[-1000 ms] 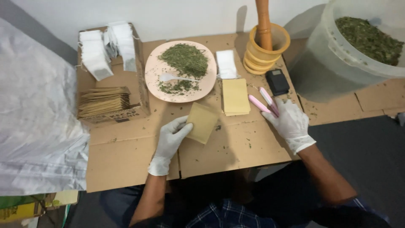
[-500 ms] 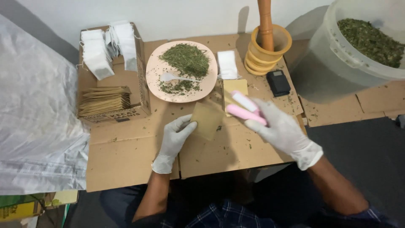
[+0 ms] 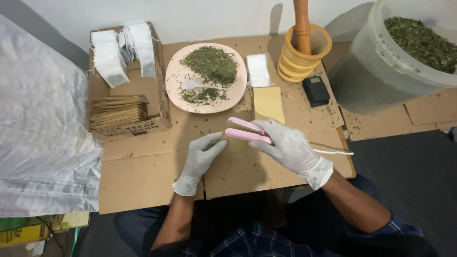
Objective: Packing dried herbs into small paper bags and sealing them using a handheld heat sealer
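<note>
Cardboard covers the bench (image 3: 143,176). Far beyond the right hand's fingers (image 3: 266,129), a translucent bucket (image 3: 381,71) holds chopped green herb. Beyond the left hand's fingers (image 3: 212,143), a cardboard box (image 3: 162,85) carries white tea bags and a stack of brown sachets; beside it a pink plate (image 3: 178,81) bears herb piles and a white spoon. A yellow mortar (image 3: 297,59) holds a wooden pestle. The right hand (image 3: 290,150) grips a pink sealer (image 3: 247,132), fingers wrapped round it. The left hand (image 3: 200,159) pins a brown sachet (image 3: 238,147) flat, fingers narrow, just under the sealer.
</note>
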